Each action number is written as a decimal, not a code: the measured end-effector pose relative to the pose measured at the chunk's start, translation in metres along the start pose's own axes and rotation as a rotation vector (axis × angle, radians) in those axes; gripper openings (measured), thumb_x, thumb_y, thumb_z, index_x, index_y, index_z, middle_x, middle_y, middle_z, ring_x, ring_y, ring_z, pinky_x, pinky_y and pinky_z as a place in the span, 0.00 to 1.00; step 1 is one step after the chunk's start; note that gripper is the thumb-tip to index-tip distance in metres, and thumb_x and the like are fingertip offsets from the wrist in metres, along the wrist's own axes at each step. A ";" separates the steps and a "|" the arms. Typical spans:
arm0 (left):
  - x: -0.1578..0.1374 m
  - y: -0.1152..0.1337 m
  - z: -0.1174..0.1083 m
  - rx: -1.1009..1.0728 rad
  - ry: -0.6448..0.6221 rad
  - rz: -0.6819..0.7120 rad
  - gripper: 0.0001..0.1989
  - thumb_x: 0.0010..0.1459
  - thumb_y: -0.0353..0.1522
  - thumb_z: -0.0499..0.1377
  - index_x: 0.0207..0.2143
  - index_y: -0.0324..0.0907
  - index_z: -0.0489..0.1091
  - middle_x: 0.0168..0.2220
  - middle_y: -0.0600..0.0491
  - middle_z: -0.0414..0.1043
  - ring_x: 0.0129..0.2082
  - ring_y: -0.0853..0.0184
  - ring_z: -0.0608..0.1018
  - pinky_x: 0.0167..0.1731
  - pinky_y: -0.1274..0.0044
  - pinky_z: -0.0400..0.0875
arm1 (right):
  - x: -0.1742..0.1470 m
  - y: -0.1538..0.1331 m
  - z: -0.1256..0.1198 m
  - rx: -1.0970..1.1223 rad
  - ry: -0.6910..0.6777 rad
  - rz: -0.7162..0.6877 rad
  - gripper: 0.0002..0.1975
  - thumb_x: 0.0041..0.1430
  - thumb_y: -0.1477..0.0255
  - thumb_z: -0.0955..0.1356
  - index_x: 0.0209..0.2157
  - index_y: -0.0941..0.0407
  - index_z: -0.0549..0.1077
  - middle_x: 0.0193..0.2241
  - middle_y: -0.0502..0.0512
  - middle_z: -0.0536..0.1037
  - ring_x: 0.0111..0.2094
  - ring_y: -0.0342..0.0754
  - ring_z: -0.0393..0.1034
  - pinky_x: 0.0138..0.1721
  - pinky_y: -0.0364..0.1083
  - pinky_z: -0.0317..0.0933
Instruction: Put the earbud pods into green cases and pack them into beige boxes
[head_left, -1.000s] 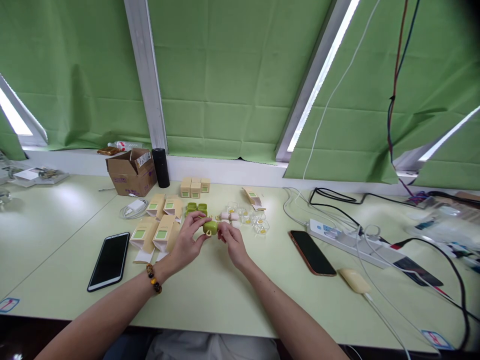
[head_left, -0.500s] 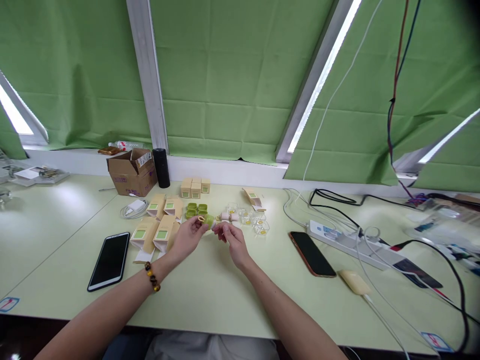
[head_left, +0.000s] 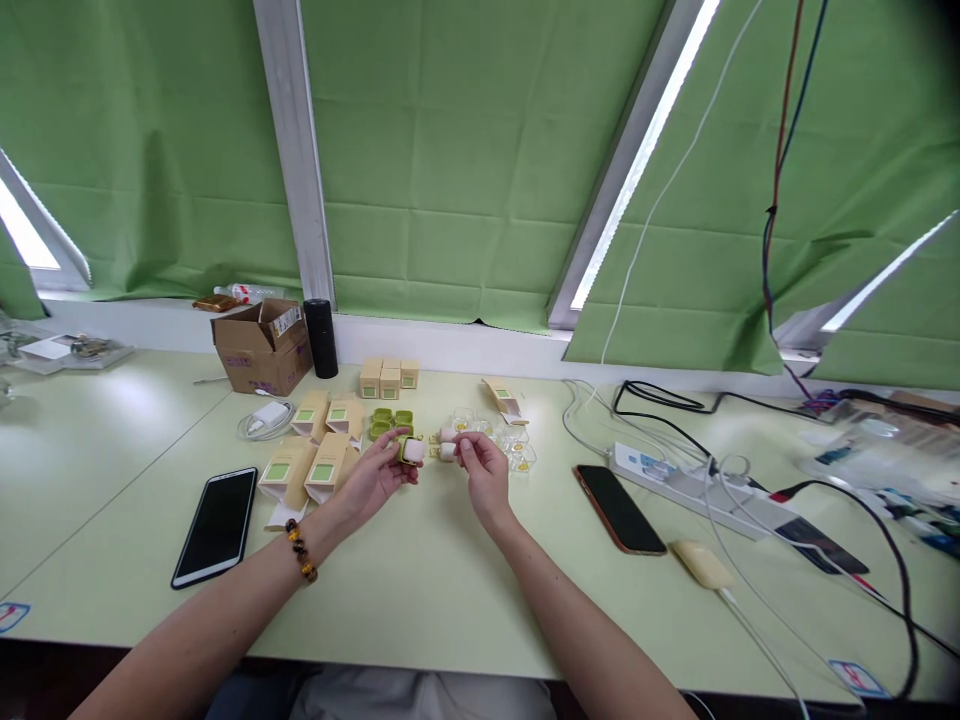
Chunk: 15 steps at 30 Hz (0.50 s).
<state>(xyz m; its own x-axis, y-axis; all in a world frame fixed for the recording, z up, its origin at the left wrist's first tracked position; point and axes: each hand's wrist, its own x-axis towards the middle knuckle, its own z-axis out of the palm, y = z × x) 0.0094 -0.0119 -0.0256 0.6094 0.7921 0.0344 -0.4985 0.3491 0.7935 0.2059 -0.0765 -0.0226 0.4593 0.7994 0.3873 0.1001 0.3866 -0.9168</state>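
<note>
My left hand (head_left: 379,468) holds a small green case (head_left: 403,451) with a whitish-pink rounded block (head_left: 414,451) showing in it. My right hand (head_left: 484,475) is closed in a pinch at the end of small pale pink pieces (head_left: 447,452), which have yellowish loops on their left. Whether the fingers grip one of them is hidden. Behind my left hand sit several green square cups (head_left: 382,415). Clear plastic containers (head_left: 519,455) with yellow spots stand just beyond my right hand.
Several opened cream boxes (head_left: 289,465) stand left, beside a phone (head_left: 215,527). Small closed boxes (head_left: 390,378), a carton (head_left: 262,350) and a black cylinder (head_left: 321,338) are at the back. Right are another phone (head_left: 619,508), a power strip (head_left: 686,482) and loose cables.
My right hand has come away from the green case and moved slightly right to the pale pink pieces. The case in my left hand has turned, showing the whitish-pink block.
</note>
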 end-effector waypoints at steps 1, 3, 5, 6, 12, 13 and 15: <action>0.000 0.001 0.001 0.000 -0.001 0.000 0.19 0.67 0.34 0.64 0.59 0.42 0.69 0.38 0.46 0.80 0.33 0.63 0.83 0.38 0.71 0.78 | 0.004 -0.001 -0.003 -0.033 0.036 -0.005 0.14 0.62 0.56 0.71 0.36 0.53 0.79 0.30 0.53 0.78 0.31 0.48 0.69 0.35 0.47 0.64; 0.000 0.003 0.001 -0.005 0.008 0.005 0.18 0.68 0.34 0.62 0.59 0.42 0.70 0.38 0.46 0.80 0.33 0.63 0.82 0.37 0.72 0.78 | 0.017 -0.003 -0.014 -0.119 0.127 -0.022 0.13 0.60 0.58 0.70 0.36 0.54 0.78 0.30 0.53 0.79 0.31 0.49 0.69 0.34 0.47 0.64; 0.001 0.005 0.002 -0.016 0.033 0.013 0.17 0.68 0.33 0.62 0.58 0.41 0.71 0.39 0.45 0.80 0.34 0.63 0.82 0.37 0.72 0.78 | 0.033 -0.007 -0.032 -0.217 0.235 -0.070 0.13 0.58 0.60 0.70 0.36 0.55 0.78 0.29 0.53 0.78 0.31 0.49 0.69 0.33 0.47 0.64; 0.001 0.005 0.001 -0.023 0.047 0.015 0.17 0.68 0.33 0.61 0.57 0.40 0.72 0.39 0.45 0.80 0.34 0.63 0.82 0.37 0.72 0.79 | 0.041 -0.010 -0.043 -0.274 0.267 -0.084 0.12 0.58 0.61 0.70 0.37 0.55 0.77 0.30 0.54 0.78 0.31 0.49 0.70 0.35 0.48 0.65; 0.005 0.005 0.000 -0.029 0.089 0.025 0.13 0.68 0.33 0.60 0.52 0.38 0.74 0.36 0.44 0.80 0.34 0.62 0.82 0.36 0.72 0.80 | 0.060 -0.023 -0.108 -0.844 0.097 0.078 0.10 0.55 0.75 0.69 0.37 0.52 0.81 0.38 0.56 0.82 0.38 0.53 0.73 0.38 0.48 0.64; 0.005 0.005 0.000 -0.029 0.094 0.028 0.13 0.68 0.33 0.60 0.52 0.38 0.74 0.36 0.44 0.80 0.34 0.62 0.82 0.36 0.72 0.80 | 0.058 -0.023 -0.115 -0.994 0.039 0.094 0.13 0.54 0.77 0.69 0.39 0.51 0.82 0.42 0.57 0.82 0.43 0.55 0.73 0.39 0.48 0.64; 0.005 0.005 0.000 -0.028 0.102 0.029 0.13 0.68 0.32 0.60 0.52 0.38 0.74 0.36 0.44 0.80 0.34 0.62 0.82 0.36 0.73 0.80 | 0.051 -0.023 -0.123 -1.233 -0.081 0.127 0.17 0.54 0.80 0.69 0.42 0.49 0.83 0.48 0.59 0.80 0.52 0.60 0.70 0.39 0.48 0.63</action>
<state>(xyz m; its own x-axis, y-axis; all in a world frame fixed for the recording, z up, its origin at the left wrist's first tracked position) 0.0100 -0.0064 -0.0213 0.5296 0.8482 -0.0061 -0.5328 0.3382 0.7758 0.3360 -0.1011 0.0060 0.4753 0.8424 0.2539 0.8415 -0.3510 -0.4108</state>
